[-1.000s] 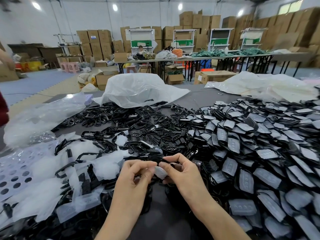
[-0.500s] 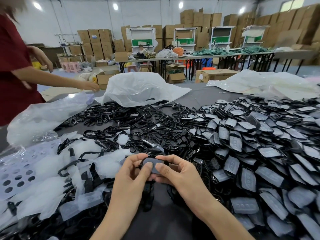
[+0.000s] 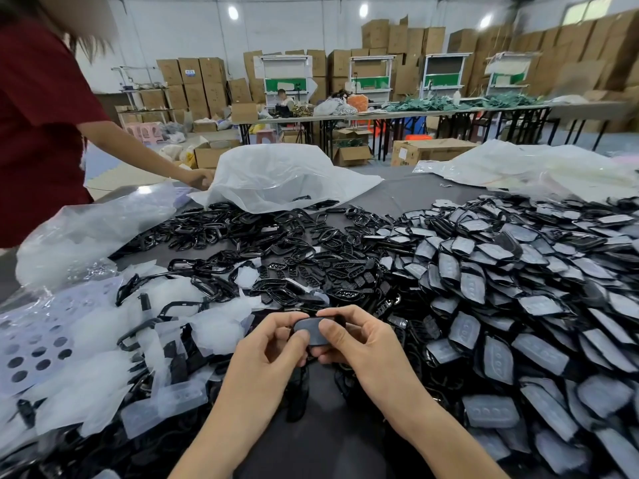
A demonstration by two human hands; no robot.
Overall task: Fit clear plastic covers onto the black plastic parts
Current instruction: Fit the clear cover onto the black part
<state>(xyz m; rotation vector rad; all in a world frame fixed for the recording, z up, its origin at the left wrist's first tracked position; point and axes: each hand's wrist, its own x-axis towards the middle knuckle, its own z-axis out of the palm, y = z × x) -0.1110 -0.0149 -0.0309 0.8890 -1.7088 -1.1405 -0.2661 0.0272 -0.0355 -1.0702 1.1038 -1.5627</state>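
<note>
Black plastic part (image 3: pixel 339 319), oval, with a clear plastic cover (image 3: pixel 311 329) lying on its upper face; held just above the dark grey table (image 3: pixel 408 195), low centre of view.

Left hand (image 3: pixel 273 347): thumb on the cover's left edge, fingers curled behind the part. Right hand (image 3: pixel 359 344): thumb on the cover's right side, forefinger hooked over the far rim. Both pinch the same piece.

From the hands:
- 3 o'clock: broad heap of covered black parts (image 3: pixel 501 288).
- 12 o'clock: loose bare black frames (image 3: pixel 259 233), and beyond them a white plastic bag (image 3: pixel 283 178).
- 9 o'clock: loose clear covers and film (image 3: pixel 103 375).
- 10 o'clock: person in a red shirt (image 3: pixel 38 115), one hand at the bag's edge.
</note>
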